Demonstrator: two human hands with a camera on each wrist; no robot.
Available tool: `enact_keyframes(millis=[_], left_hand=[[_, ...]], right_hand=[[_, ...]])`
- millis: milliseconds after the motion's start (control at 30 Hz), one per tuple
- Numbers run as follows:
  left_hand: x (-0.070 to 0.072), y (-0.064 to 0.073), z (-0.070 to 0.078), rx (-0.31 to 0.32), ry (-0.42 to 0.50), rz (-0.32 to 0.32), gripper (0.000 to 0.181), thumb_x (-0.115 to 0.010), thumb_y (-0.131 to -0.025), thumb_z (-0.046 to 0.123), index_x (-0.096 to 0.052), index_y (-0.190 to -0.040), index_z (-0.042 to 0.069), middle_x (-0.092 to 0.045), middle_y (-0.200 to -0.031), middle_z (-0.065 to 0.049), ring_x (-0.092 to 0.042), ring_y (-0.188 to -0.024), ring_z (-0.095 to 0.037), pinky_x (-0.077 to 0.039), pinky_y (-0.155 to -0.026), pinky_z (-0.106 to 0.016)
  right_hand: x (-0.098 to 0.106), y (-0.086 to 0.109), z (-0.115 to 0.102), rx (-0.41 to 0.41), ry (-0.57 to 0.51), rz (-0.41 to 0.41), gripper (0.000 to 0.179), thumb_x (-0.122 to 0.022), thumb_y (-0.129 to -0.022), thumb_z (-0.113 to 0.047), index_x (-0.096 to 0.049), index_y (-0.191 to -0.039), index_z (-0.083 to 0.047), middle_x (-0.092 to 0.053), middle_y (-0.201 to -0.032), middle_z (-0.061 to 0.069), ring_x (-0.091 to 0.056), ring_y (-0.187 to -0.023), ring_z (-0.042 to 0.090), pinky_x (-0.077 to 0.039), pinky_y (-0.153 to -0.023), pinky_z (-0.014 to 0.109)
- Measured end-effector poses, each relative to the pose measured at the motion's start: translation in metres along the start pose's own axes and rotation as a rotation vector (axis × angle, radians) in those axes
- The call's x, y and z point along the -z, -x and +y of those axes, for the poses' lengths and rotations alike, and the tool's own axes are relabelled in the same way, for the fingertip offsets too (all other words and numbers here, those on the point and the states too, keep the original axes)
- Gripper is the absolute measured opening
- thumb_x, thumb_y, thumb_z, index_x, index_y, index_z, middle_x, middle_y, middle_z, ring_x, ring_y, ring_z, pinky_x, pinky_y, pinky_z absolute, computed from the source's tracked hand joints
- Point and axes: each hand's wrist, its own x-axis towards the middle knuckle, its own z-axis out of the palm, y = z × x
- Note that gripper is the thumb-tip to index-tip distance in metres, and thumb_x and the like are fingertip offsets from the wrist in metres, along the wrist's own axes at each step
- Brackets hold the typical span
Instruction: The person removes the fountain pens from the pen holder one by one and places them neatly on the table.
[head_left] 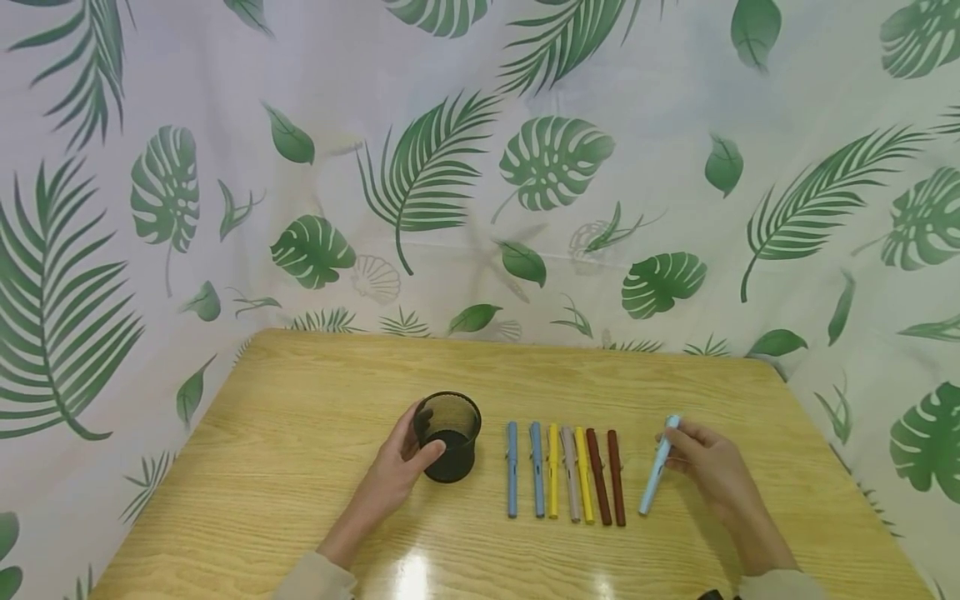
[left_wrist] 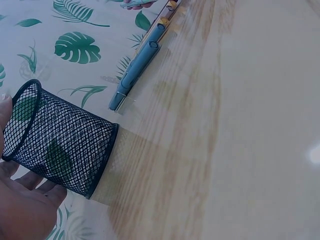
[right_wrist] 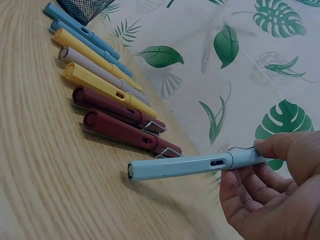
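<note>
My left hand (head_left: pixel 401 462) grips a black mesh pen cup (head_left: pixel 455 462), thumb at the rim and fingers around its far side. The cup's mouth tips toward me in the head view. In my right hand (head_left: pixel 712 467) a light blue pen (head_left: pixel 656 479) is pinched near its clip end, its other end pointing down toward the table. The right wrist view shows that pen (right_wrist: pixel 175 168) slanting over the wood, with the thumb (right_wrist: pixel 280 145) on top and the fingers curled below. Between the hands, several pens lie side by side: blue (head_left: pixel 512 471), yellow (head_left: pixel 553 475), grey (head_left: pixel 572 479) and dark red (head_left: pixel 617 479).
A wooden table (head_left: pixel 337 375) carries everything. Behind and beside it hangs a white cloth (head_left: pixel 450 75) printed with green leaves. The row of pens runs from the cup's right side toward my right hand.
</note>
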Motion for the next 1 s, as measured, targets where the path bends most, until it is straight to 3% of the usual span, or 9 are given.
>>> enact_keyframes(millis=[100, 333, 700, 1000], left_hand=[[0.000, 0.000, 0.001, 0.000, -0.006, -0.001, 0.077, -0.066, -0.104, 0.024, -0.020, -0.166, 0.013, -0.030, -0.166, -0.016, -0.028, -0.153, -0.032, -0.026, -0.122, -0.047], [0.000, 0.000, 0.002, 0.004, -0.009, 0.004, 0.077, -0.065, -0.104, 0.023, -0.020, -0.166, 0.013, -0.030, -0.166, -0.016, -0.029, -0.153, -0.032, -0.026, -0.122, -0.048], [0.000, -0.001, 0.001, 0.009, -0.010, 0.008, 0.075, -0.064, -0.105, 0.019, -0.020, -0.166, 0.014, -0.030, -0.166, -0.016, -0.028, -0.153, -0.032, -0.025, -0.123, -0.047], [-0.001, -0.001, 0.000, -0.004, -0.020, 0.009, 0.074, -0.063, -0.105, 0.016, -0.020, -0.165, 0.011, -0.031, -0.165, -0.017, -0.029, -0.152, -0.032, -0.026, -0.122, -0.047]], right_hand=[[-0.002, -0.001, 0.003, 0.005, 0.042, -0.031, 0.044, -0.061, -0.107, -0.021, -0.053, -0.136, 0.011, -0.069, -0.107, 0.001, -0.066, -0.093, 0.012, -0.059, -0.084, 0.027], [-0.006, -0.005, 0.011, -0.003, 0.120, -0.063, 0.052, -0.059, -0.108, -0.021, -0.046, -0.139, 0.018, -0.065, -0.106, 0.007, -0.065, -0.092, 0.015, -0.059, -0.084, 0.030], [-0.020, -0.007, 0.013, -0.076, 0.246, -0.028, 0.053, -0.059, -0.108, -0.020, -0.046, -0.140, 0.020, -0.065, -0.094, 0.007, -0.065, -0.083, 0.016, -0.060, -0.075, 0.029], [-0.029, -0.010, 0.015, -0.082, 0.387, 0.029, 0.053, -0.060, -0.107, -0.020, -0.048, -0.141, 0.019, -0.066, -0.088, 0.009, -0.064, -0.077, 0.019, -0.060, -0.067, 0.029]])
